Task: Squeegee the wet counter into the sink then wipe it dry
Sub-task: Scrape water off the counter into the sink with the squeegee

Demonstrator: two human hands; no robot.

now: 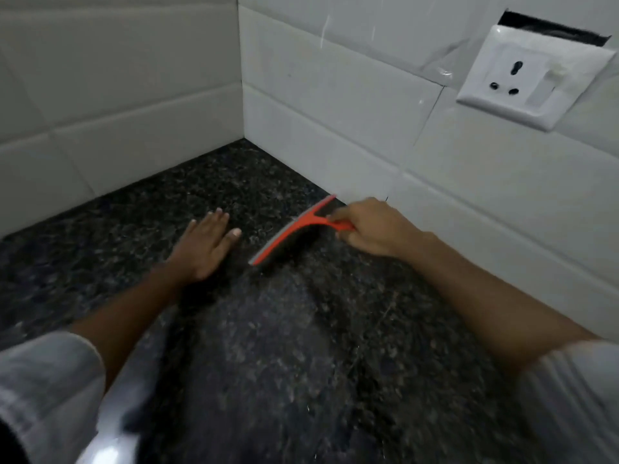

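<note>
Surface: we're looking at a dark speckled granite counter tucked into a corner of white wall tiles, with a switch socket up on the right-hand wall.

Squeegee: the orange squeegee sits on the counter near the right wall, blade down as far as we can tell.

Blade axis: it runs diagonally, far end almost touching the tile base, near end pointing toward us and to the left.

Right hand: our right hand is curled tight around the handle, which sticks out to the right of the blade.

Left hand: our left hand lies flat on the granite with fingers spread, holding nothing, just left of the blade's near end.

Key relation: the right hand is behind the blade, so a pull would drag the water toward us, we reckon.

Sink: not in view, so we can't say which way it lies.

Hard to tell: the shot is motion-blurred; how wet the stone is isn't clear, and no cloth shows.

Cut off: both sleeves run out of frame.
</note>
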